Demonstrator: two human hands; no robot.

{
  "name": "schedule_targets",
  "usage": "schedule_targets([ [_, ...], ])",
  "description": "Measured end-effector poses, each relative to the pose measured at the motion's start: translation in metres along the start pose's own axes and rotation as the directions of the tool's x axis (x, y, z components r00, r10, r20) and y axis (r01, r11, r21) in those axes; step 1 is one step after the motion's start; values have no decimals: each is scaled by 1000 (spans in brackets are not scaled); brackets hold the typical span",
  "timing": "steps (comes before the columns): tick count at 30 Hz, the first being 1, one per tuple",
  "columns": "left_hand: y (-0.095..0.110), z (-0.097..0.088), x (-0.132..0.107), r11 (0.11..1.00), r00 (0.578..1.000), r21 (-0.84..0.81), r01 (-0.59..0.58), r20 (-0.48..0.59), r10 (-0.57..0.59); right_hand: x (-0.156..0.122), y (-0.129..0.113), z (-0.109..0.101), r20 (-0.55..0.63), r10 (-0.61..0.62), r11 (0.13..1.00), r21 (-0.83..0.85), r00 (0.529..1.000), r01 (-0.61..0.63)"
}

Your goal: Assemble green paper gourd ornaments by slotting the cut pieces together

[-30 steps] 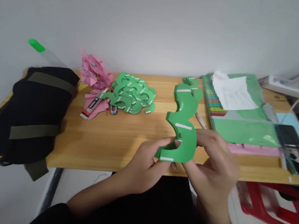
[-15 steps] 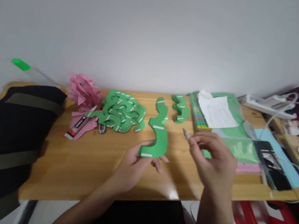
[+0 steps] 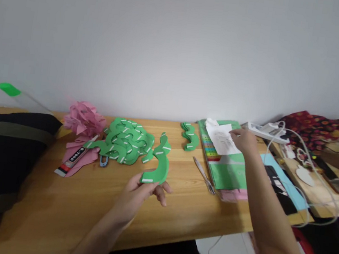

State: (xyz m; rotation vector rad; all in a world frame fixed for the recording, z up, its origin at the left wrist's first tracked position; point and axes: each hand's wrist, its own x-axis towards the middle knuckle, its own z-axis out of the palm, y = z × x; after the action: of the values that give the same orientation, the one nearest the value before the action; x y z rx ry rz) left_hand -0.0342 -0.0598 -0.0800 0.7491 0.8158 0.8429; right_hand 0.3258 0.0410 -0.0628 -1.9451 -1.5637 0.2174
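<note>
The left hand [image 3: 139, 191] alone now pinches the green wavy strip [image 3: 159, 165] by its lower end, above the tabletop [image 3: 54, 211]. The right hand [image 3: 243, 139] has left it and reached the white sheet [image 3: 221, 143]; its grip there is unclear.

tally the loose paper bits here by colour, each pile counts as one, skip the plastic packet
green: 3 (wavy strip in the left hand, big pile, small stack)
pink: 1 (crumpled heap)
white: 1 (sheet at the right hand)
total: 5
</note>
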Motion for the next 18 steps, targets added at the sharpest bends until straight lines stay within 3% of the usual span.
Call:
schedule_targets([
  [4,2,1,-2,990,993,-144,-9,113,25,-28,-37,7,81,97,984,140,992,-107],
  [7,3,3,-1,973,966,-228,-21,246,78,-77,-84,21,297,23,936,330,955,-125],
  [8,3,4,-2,969,956,-245,-27,278,96,-95,-100,27,440,-78,839,514,895,-180],
  [9,3,4,-3,967,945,-253,-31,308,111,-112,-114,32,509,-194,696,674,839,-248],
  [11,2,5,-6,968,926,-247,-34,356,124,-139,-136,41,508,-337,439,829,793,-345],
  [12,1,5,-9,970,921,-239,-34,369,123,-150,-144,45,507,-366,361,850,781,-383],
  [14,0,5,-16,977,926,-213,-28,363,106,-164,-152,50,488,-368,265,871,791,-414],
  [16,-1,6,-24,982,944,-185,-35,316,93,-174,-155,52,470,-363,229,882,805,-412],
  [18,-2,8,-32,986,961,-155,-56,260,95,-181,-156,51,455,-412,196,890,789,-411],
])
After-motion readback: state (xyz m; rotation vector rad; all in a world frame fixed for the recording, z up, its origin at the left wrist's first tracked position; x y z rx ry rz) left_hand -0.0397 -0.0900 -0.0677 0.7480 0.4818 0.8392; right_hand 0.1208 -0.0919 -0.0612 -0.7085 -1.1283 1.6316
